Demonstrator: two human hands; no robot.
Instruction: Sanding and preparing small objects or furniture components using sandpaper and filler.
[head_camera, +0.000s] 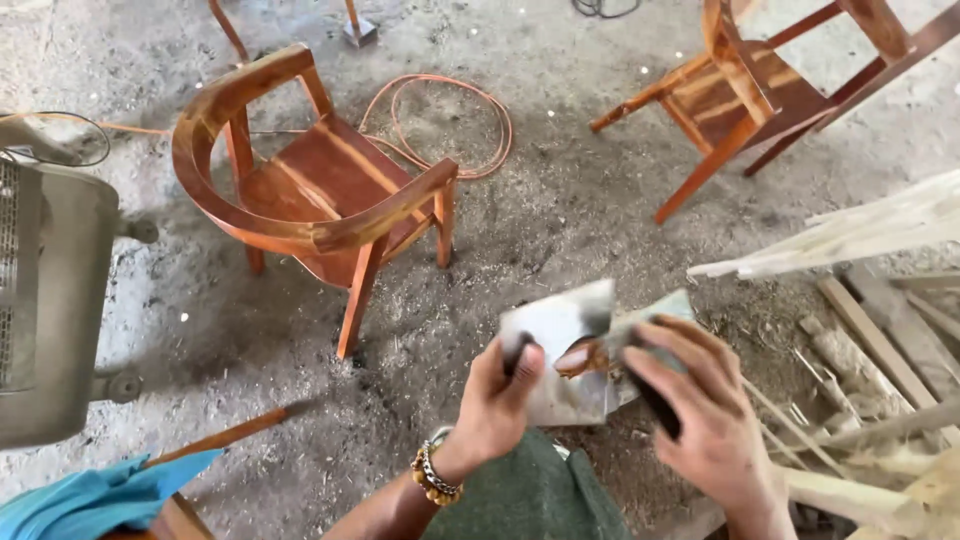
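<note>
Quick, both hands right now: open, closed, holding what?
Left hand: closed on a grey sheet of sandpaper, thumb on top.
Right hand: closed on the same sheet's other edge.

Left hand (498, 400) comes in bare-armed, no sleeve, with 2 bands at the wrist: a silver chain bracelet (432, 466) and amber beads (437, 489) just below it. Right hand (700, 410) wears nothing.

You get soft, even daylight here, with only faint shadows under the chair (320, 190). Your hands, left (497, 400) and right (700, 410), and the sheet (560, 330) between them smear with motion blur. Edges bend slightly.
</note>
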